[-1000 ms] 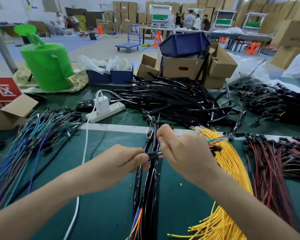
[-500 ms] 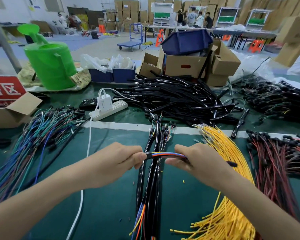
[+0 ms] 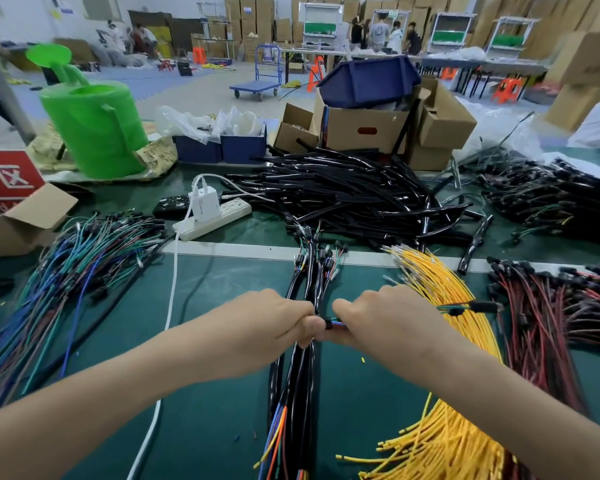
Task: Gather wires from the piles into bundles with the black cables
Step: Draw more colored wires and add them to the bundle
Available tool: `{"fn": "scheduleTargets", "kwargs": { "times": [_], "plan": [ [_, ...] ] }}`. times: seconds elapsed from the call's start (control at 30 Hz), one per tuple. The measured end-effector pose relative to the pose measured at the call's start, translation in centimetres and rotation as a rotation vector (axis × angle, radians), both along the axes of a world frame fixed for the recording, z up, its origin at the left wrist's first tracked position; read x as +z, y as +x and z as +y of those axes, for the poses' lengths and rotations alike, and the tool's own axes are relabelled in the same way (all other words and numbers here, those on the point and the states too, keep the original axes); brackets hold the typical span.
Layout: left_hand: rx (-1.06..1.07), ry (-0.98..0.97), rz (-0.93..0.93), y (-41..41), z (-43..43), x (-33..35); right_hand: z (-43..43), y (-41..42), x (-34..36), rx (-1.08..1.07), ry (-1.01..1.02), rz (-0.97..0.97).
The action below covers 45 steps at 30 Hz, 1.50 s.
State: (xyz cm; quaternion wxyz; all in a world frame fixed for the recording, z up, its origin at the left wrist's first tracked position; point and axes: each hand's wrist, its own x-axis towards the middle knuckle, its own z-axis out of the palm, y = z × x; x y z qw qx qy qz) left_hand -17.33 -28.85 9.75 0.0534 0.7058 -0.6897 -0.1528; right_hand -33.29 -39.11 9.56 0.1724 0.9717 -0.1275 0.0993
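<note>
My left hand (image 3: 267, 327) and my right hand (image 3: 385, 317) meet over the middle of the green mat, both gripping one thin bunch of coloured wires (image 3: 333, 323) with a black sleeve end between them. The bunch's far ends (image 3: 471, 306) stick out right of my right hand. Beneath my hands lies a row of finished black-cable bundles (image 3: 305, 375) running front to back. Yellow wires (image 3: 444, 292) fan out to the right, red and black wires (image 3: 541, 313) lie further right, blue and green wires (image 3: 66, 271) at left. A heap of black cables (image 3: 354, 195) lies behind.
A white power strip with a charger (image 3: 212, 216) and its cord sit left of centre. A green watering can (image 3: 94, 126), blue bins (image 3: 222, 147) and cardboard boxes (image 3: 368, 129) line the table's back. An open box (image 3: 21, 223) stands at far left.
My hands spread apart along the wire bunch, then came back close together. The bunch's ends now stick out further right over the yellow wires.
</note>
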Motion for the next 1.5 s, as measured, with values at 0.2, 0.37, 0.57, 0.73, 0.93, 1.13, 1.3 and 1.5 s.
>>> {"fn": "scheduleTargets", "kwargs": {
  "times": [0.2,0.37,0.57,0.73,0.93,1.13,1.3,1.5],
  "plan": [
    [-0.024,-0.016,-0.126,-1.5,-0.7,-0.5,1.3,1.1,-0.7,-0.079,0.325,0.011],
    [-0.051,-0.031,-0.090,-2.0,-1.0,-1.0,2.0,1.9,-1.0,-0.060,0.371,-0.076],
    [0.036,-0.057,0.097,-0.1,0.3,-1.9,-0.9,0.5,-1.1,-0.110,0.232,-0.034],
    [0.074,-0.022,0.215,1.7,1.1,-2.5,-2.4,-0.6,-1.7,-0.163,0.262,0.044],
    [0.014,0.030,0.138,0.7,1.0,-2.8,-1.5,0.1,-2.7,-0.111,0.255,0.062],
    [-0.025,0.047,0.081,-0.3,1.1,-2.9,0.1,0.1,-3.6,-0.087,0.292,0.100],
    [-0.027,-0.105,0.196,-1.0,1.3,-3.7,1.7,0.0,-3.6,0.072,0.064,-0.089],
    [0.160,-0.241,0.558,2.5,4.9,-4.6,-1.5,-0.7,-2.7,0.075,-0.099,-0.117]
  ]
}}
